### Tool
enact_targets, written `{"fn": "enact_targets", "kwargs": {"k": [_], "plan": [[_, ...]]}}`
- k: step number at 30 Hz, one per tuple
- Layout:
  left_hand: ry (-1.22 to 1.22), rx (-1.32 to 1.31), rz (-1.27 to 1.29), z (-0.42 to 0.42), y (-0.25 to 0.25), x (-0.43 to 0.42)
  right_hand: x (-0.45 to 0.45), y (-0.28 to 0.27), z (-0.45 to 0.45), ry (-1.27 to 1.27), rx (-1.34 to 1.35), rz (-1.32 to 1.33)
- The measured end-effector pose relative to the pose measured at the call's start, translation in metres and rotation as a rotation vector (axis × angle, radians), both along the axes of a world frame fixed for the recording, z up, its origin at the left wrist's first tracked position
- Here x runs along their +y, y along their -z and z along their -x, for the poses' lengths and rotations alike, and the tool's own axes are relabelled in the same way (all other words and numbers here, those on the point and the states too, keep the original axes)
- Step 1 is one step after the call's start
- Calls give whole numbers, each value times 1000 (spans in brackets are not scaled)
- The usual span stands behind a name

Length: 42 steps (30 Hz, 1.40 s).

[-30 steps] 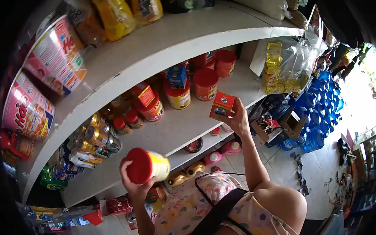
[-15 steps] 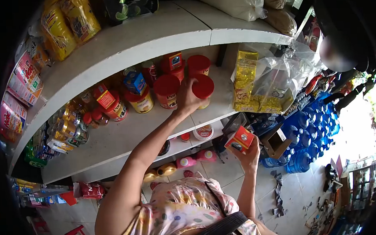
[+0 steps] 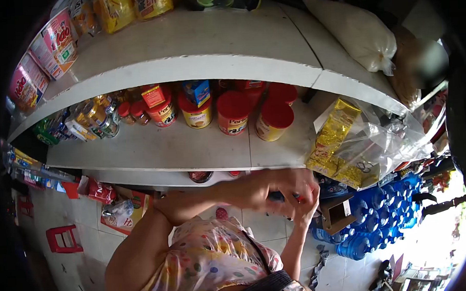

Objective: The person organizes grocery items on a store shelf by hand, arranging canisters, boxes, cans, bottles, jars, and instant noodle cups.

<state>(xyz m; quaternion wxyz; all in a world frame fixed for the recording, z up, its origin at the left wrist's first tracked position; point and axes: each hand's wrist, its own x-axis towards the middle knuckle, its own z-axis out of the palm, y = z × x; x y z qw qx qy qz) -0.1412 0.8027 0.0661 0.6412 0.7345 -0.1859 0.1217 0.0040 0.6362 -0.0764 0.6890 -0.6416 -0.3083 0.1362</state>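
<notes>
My left hand (image 3: 275,189) is stretched across in front of my chest and meets my right hand (image 3: 310,202); its fingers are smeared by motion. Between the two hands, a small red box (image 3: 298,198) shows only as a sliver, mostly hidden behind my left hand. My right hand grips it. On the shelf above my hands, a red-lidded canister (image 3: 275,122) stands upright beside another red-lidded canister (image 3: 233,115). Farther left stand a yellow canister (image 3: 197,116) with a blue box (image 3: 197,92) on its lid, and a canister (image 3: 163,115) topped by a red box (image 3: 152,95).
White shelf boards (image 3: 204,67) curve across the view. A yellow gold-foil pack (image 3: 335,134) and clear plastic stand right. Blue water jugs (image 3: 379,207) and an open carton (image 3: 338,216) are at lower right. A red stool (image 3: 64,238) stands on the floor.
My left hand has let go of the red-lidded canister on the shelf and come down to my right hand. The view has shifted, and the red box is now largely covered.
</notes>
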Motion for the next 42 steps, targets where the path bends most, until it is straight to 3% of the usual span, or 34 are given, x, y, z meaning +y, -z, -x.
{"fn": "enact_targets", "kwargs": {"k": [1, 3, 5, 7, 8, 13, 15, 17, 23, 26, 28, 31, 33, 35, 39, 41, 42], "plan": [[234, -264, 48, 14, -3, -14, 9, -6, 2, -20, 7, 10], [569, -390, 105, 37, -9, -34, 34, -26, 10, -41, -45, 163], [636, -380, 131, 52, -17, -34, 58, -36, 18, -114, -10, 163], [737, -234, 211, 64, -17, -33, 84, -38, 19, -197, -91, 119], [781, -280, 282, 69, -15, -35, 99, -37, 16, -235, -167, 84], [674, -327, 321, 113, -31, -32, 187, -59, 31, -171, -460, -5], [680, -343, 286, 134, -34, -29, 223, -56, 32, -108, -496, 24], [687, -162, 249, 165, -37, -22, 244, -49, 35, -36, -536, 48], [569, -192, 110, 260, -63, 0, 268, -40, 41, 130, -549, 127], [699, -93, -103, 304, -92, 6, 268, -37, 45, 141, -571, 69], [575, -256, -213, 338, -109, -3, 269, -35, 45, 227, -769, 26], [380, -428, -472, 393, -129, -2, 248, -67, 78, 340, -831, 108], [289, -477, -545, 428, -130, -5, 241, -76, 94, 400, -932, 26], [215, -411, -650, 463, -125, -5, 236, -89, 114, 261, -980, 18], [27, -267, -826, 506, -113, -10, 222, -124, 184, -151, -800, 18], [158, -416, -686, 501, -99, 4, 220, -122, 222, -278, -787, 32], [183, -331, -599, 500, -86, 11, 219, -116, 239, -364, -807, 18]]}}
